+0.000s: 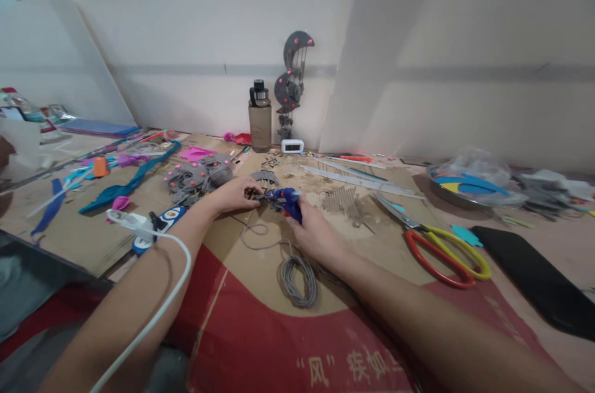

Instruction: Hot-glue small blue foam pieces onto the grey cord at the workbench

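My right hand (pixel 312 229) is wrapped round a blue glue gun (pixel 292 204), its front end pointing left. Close to that end, my left hand (pixel 242 194) has its fingers pinched on a small dark piece, mostly hidden and too small to name. Just behind the fingers lies a grey curved piece (pixel 264 177). A thin grey cord runs from near the hands to a coil of grey cord (pixel 298 281) in front of them. Left of the hands sit grey curved pieces with pink dots (pixel 190 175) and a ball of grey yarn (pixel 219 176).
Scissors (pixel 421 229) and a black phone (pixel 534 278) lie at right, beyond them a bowl (pixel 465 194). A bottle (pixel 260 120), small white clock (pixel 292 146) and hanging grey ornament (pixel 290 89) stand at the back. A white cable (pixel 181 281) crosses my left forearm.
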Demonstrator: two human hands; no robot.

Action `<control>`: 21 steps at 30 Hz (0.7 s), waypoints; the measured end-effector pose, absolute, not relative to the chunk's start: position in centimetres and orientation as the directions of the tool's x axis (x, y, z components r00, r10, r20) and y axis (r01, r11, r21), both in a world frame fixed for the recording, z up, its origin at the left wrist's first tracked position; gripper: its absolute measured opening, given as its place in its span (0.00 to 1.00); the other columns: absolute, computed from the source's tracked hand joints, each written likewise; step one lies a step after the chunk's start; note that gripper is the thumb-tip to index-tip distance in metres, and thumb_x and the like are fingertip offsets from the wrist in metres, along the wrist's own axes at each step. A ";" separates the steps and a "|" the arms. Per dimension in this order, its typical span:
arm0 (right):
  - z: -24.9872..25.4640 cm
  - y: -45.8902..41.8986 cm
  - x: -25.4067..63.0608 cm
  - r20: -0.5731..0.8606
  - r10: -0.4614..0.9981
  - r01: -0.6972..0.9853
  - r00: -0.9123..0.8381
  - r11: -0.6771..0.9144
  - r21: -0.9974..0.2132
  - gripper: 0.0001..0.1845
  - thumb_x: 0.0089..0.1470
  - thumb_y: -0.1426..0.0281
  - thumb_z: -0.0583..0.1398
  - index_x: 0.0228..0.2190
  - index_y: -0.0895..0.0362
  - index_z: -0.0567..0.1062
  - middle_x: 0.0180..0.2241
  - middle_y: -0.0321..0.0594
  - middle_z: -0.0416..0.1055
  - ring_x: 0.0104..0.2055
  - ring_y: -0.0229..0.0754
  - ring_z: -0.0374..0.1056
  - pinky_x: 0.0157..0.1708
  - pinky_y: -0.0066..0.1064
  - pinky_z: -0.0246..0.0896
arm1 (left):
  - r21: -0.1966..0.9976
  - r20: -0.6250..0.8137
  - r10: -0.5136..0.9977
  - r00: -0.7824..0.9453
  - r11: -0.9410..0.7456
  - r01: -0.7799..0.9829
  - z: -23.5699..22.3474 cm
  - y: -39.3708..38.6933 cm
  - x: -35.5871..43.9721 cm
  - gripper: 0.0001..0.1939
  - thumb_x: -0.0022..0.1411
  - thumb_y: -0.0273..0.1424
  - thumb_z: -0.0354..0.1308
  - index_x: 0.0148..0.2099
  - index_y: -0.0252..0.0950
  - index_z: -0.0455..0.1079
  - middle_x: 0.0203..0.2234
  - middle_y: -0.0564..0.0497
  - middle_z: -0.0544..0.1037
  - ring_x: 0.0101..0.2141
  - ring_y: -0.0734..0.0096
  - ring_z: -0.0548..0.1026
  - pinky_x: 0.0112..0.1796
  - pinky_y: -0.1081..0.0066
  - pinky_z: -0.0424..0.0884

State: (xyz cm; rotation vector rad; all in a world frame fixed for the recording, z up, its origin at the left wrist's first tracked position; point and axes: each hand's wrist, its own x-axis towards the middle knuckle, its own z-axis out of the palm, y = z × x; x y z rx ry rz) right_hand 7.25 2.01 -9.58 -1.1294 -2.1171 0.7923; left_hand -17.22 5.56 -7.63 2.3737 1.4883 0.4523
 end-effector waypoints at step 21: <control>-9.6 2.1 7.2 0.250 0.843 0.481 -0.477 0.488 -0.728 0.18 0.53 0.73 0.53 0.47 0.59 0.64 0.45 0.49 0.70 0.46 0.46 0.66 0.47 0.36 0.59 | 0.398 0.117 0.896 0.429 -0.438 0.806 -7.6 5.5 -17.2 0.16 0.50 0.36 0.61 0.42 0.35 0.75 0.35 0.49 0.73 0.31 0.71 0.68 0.33 0.72 0.63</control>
